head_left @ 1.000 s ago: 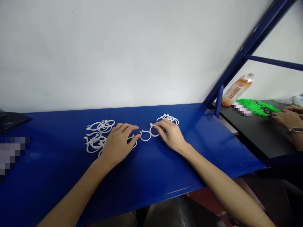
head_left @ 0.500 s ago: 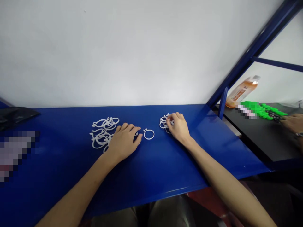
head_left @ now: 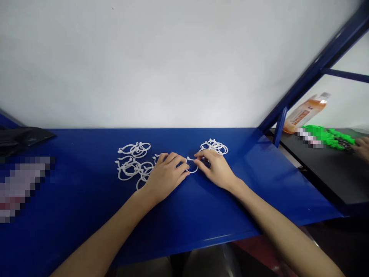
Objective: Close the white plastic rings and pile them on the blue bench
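A single white plastic ring (head_left: 191,168) lies on the blue table (head_left: 86,207) between my two hands. My left hand (head_left: 165,175) rests palm down with its fingertips pressed on the ring's left side. My right hand (head_left: 215,167) pinches the ring's right side with thumb and forefinger. A loose pile of white rings (head_left: 132,163) lies to the left of my left hand. A smaller, tidier stack of white rings (head_left: 215,146) sits just behind my right hand.
A white wall stands close behind the table. A blue frame post (head_left: 311,73) slants up at the right. Beyond it, a black table (head_left: 323,169) carries an orange bottle (head_left: 305,112), green pieces (head_left: 325,135) and another person's hand (head_left: 361,148). A dark object (head_left: 20,136) lies far left.
My right hand left the stack behind it and came back to the single ring. My left hand slid forward onto that ring. The view shifted slightly left.
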The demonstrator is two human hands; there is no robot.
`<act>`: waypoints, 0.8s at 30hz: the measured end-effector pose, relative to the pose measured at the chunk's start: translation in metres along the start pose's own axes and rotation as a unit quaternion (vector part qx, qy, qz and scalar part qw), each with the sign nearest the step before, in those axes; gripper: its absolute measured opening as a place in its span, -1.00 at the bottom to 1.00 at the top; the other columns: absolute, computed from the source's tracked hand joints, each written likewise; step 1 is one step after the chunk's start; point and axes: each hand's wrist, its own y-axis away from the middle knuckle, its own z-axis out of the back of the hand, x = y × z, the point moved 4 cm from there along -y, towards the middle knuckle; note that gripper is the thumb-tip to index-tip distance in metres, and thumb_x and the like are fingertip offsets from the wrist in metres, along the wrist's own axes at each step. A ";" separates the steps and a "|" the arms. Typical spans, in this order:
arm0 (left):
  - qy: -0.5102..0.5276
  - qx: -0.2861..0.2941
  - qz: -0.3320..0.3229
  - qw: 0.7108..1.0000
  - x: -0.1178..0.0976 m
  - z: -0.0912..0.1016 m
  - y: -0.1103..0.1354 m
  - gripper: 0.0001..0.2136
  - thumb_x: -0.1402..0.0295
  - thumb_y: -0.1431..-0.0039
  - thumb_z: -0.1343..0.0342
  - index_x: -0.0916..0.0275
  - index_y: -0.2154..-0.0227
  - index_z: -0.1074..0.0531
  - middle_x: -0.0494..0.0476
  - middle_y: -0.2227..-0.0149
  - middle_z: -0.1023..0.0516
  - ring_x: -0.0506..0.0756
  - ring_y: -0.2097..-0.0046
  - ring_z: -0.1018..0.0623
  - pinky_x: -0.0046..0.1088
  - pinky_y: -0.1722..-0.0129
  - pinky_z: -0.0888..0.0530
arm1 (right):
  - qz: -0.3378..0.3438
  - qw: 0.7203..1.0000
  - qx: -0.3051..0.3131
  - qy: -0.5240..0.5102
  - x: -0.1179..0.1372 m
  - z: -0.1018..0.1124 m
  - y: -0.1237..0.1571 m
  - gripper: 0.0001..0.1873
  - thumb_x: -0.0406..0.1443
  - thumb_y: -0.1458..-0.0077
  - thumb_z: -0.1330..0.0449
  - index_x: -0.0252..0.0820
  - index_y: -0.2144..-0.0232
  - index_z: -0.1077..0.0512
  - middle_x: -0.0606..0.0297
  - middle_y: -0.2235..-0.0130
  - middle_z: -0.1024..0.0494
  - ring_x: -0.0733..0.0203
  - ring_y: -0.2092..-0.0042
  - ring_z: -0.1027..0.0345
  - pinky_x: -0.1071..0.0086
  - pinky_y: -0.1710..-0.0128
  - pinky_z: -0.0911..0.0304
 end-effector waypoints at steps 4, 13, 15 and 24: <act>0.019 -0.056 -0.007 0.998 -0.003 0.008 0.000 -0.90 0.33 -0.31 -0.12 0.22 0.25 -0.50 0.14 0.15 -0.57 0.16 0.08 -0.47 -0.21 0.05 -0.30 | -0.062 0.993 -0.010 -0.095 0.000 -0.005 0.002 -0.89 -0.27 -0.24 -0.18 -0.15 0.19 -0.44 0.33 0.33 -0.57 0.28 0.37 -0.42 0.38 0.32 -0.32; 0.217 -0.071 0.155 0.961 0.008 0.012 0.000 -0.80 0.25 -0.31 -0.11 0.16 0.06 -0.43 0.04 0.23 -0.58 0.11 0.13 -0.53 -0.23 -0.02 -0.37 | -0.084 0.977 0.034 -0.193 0.003 -0.008 0.004 -0.85 -0.21 -0.26 -0.17 -0.16 0.26 -0.48 0.34 0.39 -0.56 0.29 0.38 -0.40 0.41 0.35 -0.29; 0.255 -0.050 0.201 0.944 0.013 0.011 -0.001 -0.85 0.25 -0.32 -0.09 0.12 0.13 -0.49 0.00 0.28 -0.58 0.09 0.19 -0.54 -0.25 0.00 -0.40 | -0.084 0.973 0.050 -0.209 0.004 -0.009 0.004 -0.84 -0.19 -0.25 -0.19 -0.15 0.25 -0.49 0.35 0.39 -0.56 0.29 0.39 -0.40 0.41 0.37 -0.29; 0.270 -0.024 0.305 0.913 0.022 0.009 0.000 -0.82 0.22 -0.23 -0.12 0.16 0.41 -0.50 -0.01 0.41 -0.55 0.08 0.31 -0.50 -0.35 0.21 -0.40 | 0.055 0.987 0.050 -0.143 0.022 -0.008 0.010 -0.63 -0.10 -0.35 -0.06 -0.14 -0.07 -0.39 0.17 0.10 -0.55 0.18 0.15 -0.45 0.25 0.11 -0.38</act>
